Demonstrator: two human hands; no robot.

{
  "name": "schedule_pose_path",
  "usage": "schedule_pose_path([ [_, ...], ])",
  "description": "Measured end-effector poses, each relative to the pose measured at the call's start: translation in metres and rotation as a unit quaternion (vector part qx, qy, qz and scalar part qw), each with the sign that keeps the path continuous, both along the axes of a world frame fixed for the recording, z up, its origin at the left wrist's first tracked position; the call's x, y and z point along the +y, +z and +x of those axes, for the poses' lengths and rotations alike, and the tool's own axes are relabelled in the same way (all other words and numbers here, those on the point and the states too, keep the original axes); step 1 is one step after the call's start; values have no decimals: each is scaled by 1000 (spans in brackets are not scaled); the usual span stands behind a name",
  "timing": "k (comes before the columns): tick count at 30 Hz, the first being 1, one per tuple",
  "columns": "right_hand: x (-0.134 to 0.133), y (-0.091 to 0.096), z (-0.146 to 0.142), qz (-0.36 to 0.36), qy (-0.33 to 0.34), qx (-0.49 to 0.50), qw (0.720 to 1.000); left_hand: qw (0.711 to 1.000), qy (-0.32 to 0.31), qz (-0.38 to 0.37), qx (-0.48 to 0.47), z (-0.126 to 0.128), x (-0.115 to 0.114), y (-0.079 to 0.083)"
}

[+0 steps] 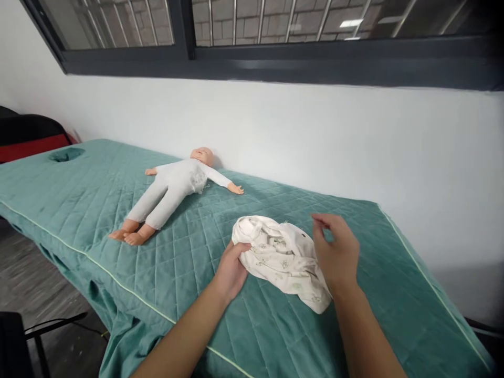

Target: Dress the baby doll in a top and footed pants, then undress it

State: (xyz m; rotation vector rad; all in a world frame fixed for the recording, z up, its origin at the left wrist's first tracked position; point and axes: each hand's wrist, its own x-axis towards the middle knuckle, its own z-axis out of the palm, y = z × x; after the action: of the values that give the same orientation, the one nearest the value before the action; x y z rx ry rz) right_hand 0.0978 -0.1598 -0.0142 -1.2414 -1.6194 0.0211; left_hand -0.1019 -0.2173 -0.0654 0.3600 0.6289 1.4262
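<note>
A bunched white baby garment [281, 260] with a small printed pattern lies crumpled over the green bed cover. My left hand [232, 268] grips its left end, thumb on top and fingers underneath. Beside the garment's right end is my right hand [338, 252], raised a little, with thumb and index finger pinched together. Whatever may be between those fingertips is too small to make out. Farther back on the left, a baby doll [173, 181] in a white suit lies on its back, arms spread and bare feet toward me.
A green quilted cover [189, 283] drapes the long bed, which has a face hole [66, 154] at the far left. Behind it rises a white wall [315, 136] below a barred window. A black and red chair [35, 134] stands beyond the left end.
</note>
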Motion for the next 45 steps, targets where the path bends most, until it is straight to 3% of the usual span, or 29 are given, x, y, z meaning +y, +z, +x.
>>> schedule_pose_path([
  [2,-19,-1,-22,-21,77,-14,997,1000,-1,8,8,3,-2,2],
  [5,-36,-8,-53,-154,194,15,969,998,-8,47,45,9,-9,4],
  [9,-33,-19,-64,-240,261,59,933,993,-57,87,62,11,-15,2],
  [16,-34,-10,-52,-251,282,188,907,997,-31,63,32,8,-12,4],
  [20,-33,-3,-41,-168,283,285,900,999,-11,31,0,4,-7,6],
  [23,-26,-3,-28,-124,246,378,884,1000,-6,-6,-25,-1,-3,3],
  [26,-20,-7,-21,-162,225,432,858,999,5,-31,-39,-4,0,0],
  [28,-18,-12,-21,-205,252,424,845,999,10,-28,-23,-3,-1,1],
  [30,-20,-16,-26,-242,294,366,849,1000,7,-6,23,0,-4,2],
  [32,-24,-19,-32,-273,317,252,872,995,-5,31,93,4,-9,3],
  [34,-30,-19,-39,-296,317,136,891,985,-2,66,158,8,-12,2],
  [36,-35,-17,-45,-307,317,79,894,977,20,81,194,10,-14,0],
  [39,-39,-13,-47,-299,329,77,892,978,36,78,189,11,-13,-2],
  [41,-39,-13,-45,-279,302,100,906,986,37,49,155,9,-11,-2],
  [45,-27,-17,-34,-193,127,233,945,997,51,-35,52,3,-5,-3],
])
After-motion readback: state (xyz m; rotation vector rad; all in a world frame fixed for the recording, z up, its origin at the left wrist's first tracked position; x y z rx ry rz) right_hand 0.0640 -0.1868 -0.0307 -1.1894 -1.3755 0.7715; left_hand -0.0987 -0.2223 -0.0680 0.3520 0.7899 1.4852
